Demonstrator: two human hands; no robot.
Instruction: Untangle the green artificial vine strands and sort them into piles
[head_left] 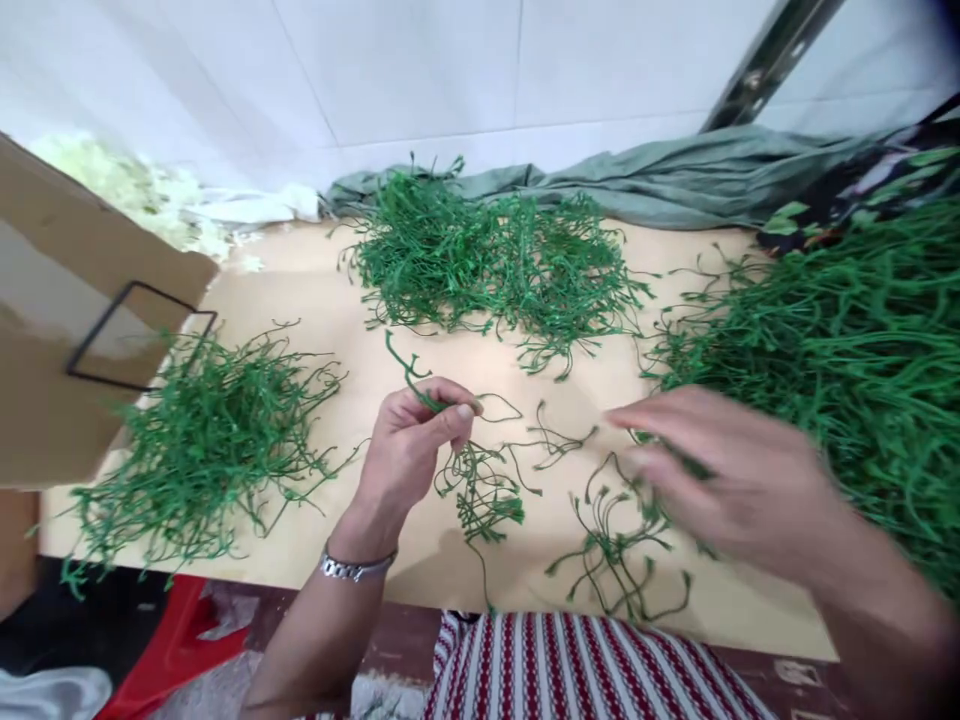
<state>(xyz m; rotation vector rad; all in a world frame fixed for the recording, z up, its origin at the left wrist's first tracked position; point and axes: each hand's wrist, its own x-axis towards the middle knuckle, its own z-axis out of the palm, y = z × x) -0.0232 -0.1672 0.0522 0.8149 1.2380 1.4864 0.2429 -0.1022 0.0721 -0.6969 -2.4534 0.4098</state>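
Observation:
My left hand [420, 430], with a metal bracelet at its wrist, is closed in a pinch around a green plastic stem [409, 365]. The stem's forked tip sticks up past the fingers, toward the wall. Just below this hand lies a small cluster of thin green sprigs [484, 495] on the tabletop. My right hand [720, 470] is smeared by motion, its thumb and forefinger pointing left. Some green shows between those fingers, but whether they grip it is unclear. A loose sprig [555, 440] lies between the hands, and another small bunch [611, 545] is below the right hand.
Piles of green sprigs lie at the left [217, 440] and back [495, 260], with a larger heap [840, 350] at the right. A cardboard box [75, 330] stands at the left edge near a black wire frame [142, 285]. Green cloth [660, 180] runs along the wall.

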